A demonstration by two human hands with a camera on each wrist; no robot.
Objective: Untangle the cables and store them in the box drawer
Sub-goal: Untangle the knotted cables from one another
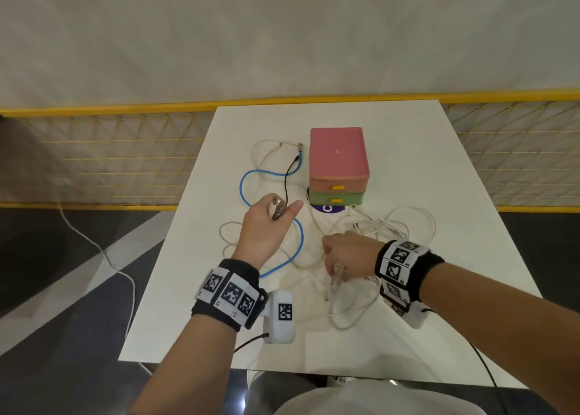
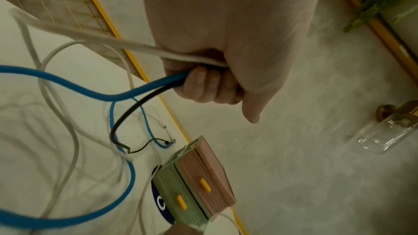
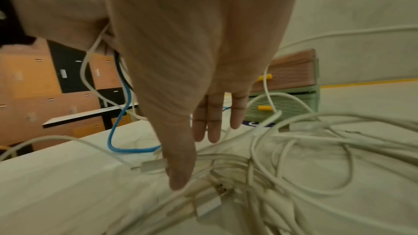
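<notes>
Head view shows a white table (image 1: 408, 336) with the box (image 1: 338, 166) standing toward its far side: pink drawer on top, green drawer beneath, both closed. White cables (image 1: 395, 226) sprawl in a tangle in front of the box and toward the near right. The left hand (image 1: 265, 226) is raised over the table, fingers curled tight round a blue cable (image 2: 68, 81), a black cable (image 2: 126, 113) and a white one. The right hand (image 1: 348, 253) hangs over the tangle, fingers straight in the right wrist view, thumb touching the white cables.
</notes>
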